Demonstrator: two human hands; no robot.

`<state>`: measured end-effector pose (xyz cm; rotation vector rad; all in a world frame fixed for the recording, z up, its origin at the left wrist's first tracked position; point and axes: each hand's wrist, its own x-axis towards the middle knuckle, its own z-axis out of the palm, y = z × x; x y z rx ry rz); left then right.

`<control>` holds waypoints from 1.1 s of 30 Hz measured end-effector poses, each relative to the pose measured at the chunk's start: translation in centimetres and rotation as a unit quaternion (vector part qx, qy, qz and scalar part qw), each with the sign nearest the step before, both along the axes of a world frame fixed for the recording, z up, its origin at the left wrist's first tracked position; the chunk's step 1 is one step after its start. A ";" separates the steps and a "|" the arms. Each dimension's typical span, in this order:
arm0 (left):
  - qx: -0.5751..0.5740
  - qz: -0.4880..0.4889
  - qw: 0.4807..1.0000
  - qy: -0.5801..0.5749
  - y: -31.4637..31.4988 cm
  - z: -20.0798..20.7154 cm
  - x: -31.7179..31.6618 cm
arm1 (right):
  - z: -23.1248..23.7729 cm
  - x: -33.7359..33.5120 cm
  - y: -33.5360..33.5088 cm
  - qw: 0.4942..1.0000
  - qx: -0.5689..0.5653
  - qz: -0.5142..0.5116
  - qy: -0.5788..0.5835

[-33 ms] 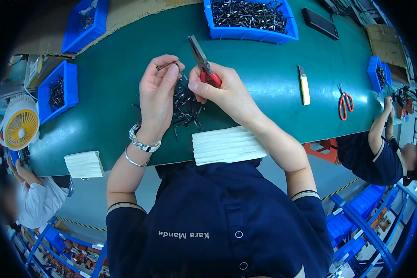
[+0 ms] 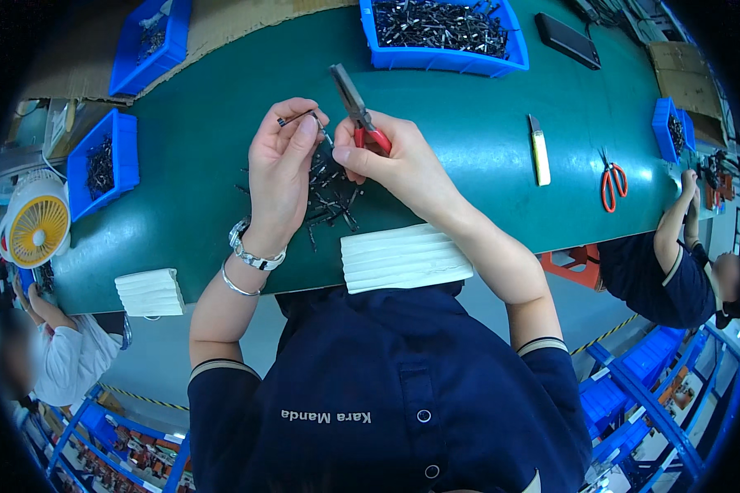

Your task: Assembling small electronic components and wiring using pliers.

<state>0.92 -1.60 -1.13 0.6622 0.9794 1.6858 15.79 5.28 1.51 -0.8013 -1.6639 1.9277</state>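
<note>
My left hand (image 2: pixel 281 164) pinches a thin dark cable piece (image 2: pixel 292 120) with a small light end between thumb and forefinger. Red-handled pliers (image 2: pixel 352 97) sit in my right hand (image 2: pixel 395 156), their jaws pointing up and away from me. The thumb and forefinger of that hand come close to the lower end of the cable piece; whether they grip it too I cannot tell. Below the hands, a loose pile of short black cable pieces (image 2: pixel 330 201) lies on the green table (image 2: pixel 460 185).
Blue bins (image 2: pixel 444 59) of similar parts stand at the back and sides. A folded white cloth (image 2: pixel 404 259) lies at the near edge. Rightward are a utility knife (image 2: pixel 540 154), red-handled scissors (image 2: pixel 609 185) and a black device (image 2: pixel 567 41). Co-workers sit at both ends; a fan (image 2: pixel 38 230) stands left.
The pliers in my right hand have tipped very slightly to the left. My left hand and the cable piece stay almost in place.
</note>
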 end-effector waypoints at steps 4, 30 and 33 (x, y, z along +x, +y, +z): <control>0.000 -0.017 1.000 -0.027 0.1 0.0 0.2 | 0.0 0.0 0.1 1.000 0.011 -0.002 -0.003; 0.012 -0.028 0.999 0.042 0.2 0.5 0.3 | 0.2 0.1 0.2 0.985 -0.167 0.020 0.044; 0.018 0.028 0.997 0.069 0.3 0.7 -0.2 | -0.7 0.1 0.2 0.998 0.044 0.019 -0.051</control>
